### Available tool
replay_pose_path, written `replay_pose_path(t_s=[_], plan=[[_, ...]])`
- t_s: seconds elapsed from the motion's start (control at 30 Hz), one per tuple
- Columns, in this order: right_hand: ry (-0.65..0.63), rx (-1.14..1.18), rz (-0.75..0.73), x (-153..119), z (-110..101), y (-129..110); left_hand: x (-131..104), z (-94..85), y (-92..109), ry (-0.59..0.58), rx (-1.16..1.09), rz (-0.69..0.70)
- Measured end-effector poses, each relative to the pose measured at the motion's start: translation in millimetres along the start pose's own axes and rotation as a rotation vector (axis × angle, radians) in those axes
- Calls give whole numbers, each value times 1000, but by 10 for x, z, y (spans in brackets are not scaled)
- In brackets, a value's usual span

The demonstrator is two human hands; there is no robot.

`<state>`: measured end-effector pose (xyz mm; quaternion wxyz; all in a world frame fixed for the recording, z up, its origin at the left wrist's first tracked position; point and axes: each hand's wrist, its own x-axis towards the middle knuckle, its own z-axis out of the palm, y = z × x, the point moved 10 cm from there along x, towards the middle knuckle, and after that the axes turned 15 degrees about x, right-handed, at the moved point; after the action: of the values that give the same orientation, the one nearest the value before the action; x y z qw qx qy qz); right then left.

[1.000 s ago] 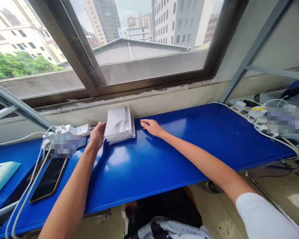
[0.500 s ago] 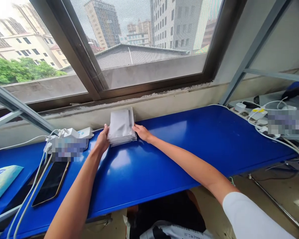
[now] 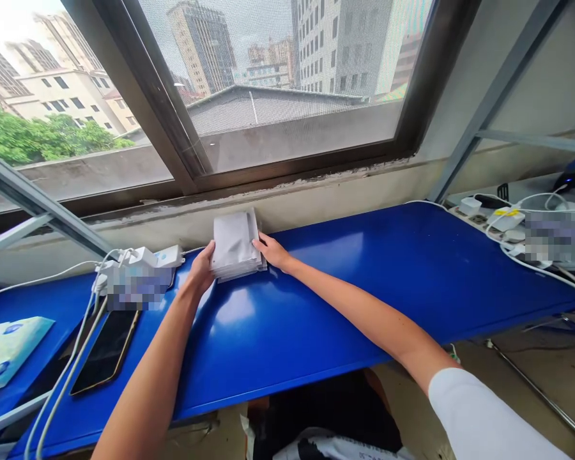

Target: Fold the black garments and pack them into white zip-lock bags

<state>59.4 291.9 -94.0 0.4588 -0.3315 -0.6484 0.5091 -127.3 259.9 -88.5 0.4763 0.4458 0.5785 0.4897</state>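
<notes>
A stack of thin, whitish, semi-clear plastic packets point(image 3: 234, 241) sits at the back of the blue tabletop point(image 3: 345, 294), close to the wall under the window. My left hand point(image 3: 202, 267) is pressed along the stack's left side, thumb up against its edge. From the right, my right hand point(image 3: 274, 253) grips the other side, with its thumb and fingertips at the packets' edges. The pile's lower edges are slightly uneven. What the packets contain cannot be made out, and the fingers beneath and behind the stack are partly hidden.
To the left lie a phone point(image 3: 106, 350), white chargers on a power strip point(image 3: 146, 257), trailing white cables and a tissue pack point(image 3: 14, 351). More chargers and cables point(image 3: 505, 217) crowd the far right. Slanted metal bars point(image 3: 489, 102) rise at both sides.
The view has shifted slightly, so everything appears a little further right. My right thumb and fingers have moved a little on the stack's right edge; both hands stay on it.
</notes>
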Motion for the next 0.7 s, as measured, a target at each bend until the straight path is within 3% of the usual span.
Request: replay_pose_path(t_s=[0.23,0.3,0.4,0.47,0.53,0.57,0.63,0.7], plan=[[123,22,45,117,-148,35,12,-91,220,124,131,150],[161,9,26,83,-347,-18,-26,-243,333,248,196,212],[190,-36,-30,-112,-800,-126,-234,-513,613,526,307,376],[190,-99,-85,-319,-1117,-209,-483,-539,828,680,405,530],[182,-185,-140,-534,-1360,-281,-741,-332,987,715,527,689],[172,-230,-164,-629,-1433,-307,-858,-122,1040,666,608,783],[134,-314,-202,-774,-1475,-336,-1078,459,1042,453,788,984],[80,-384,-236,-868,-1415,-343,-1286,1065,885,186,945,1153]])
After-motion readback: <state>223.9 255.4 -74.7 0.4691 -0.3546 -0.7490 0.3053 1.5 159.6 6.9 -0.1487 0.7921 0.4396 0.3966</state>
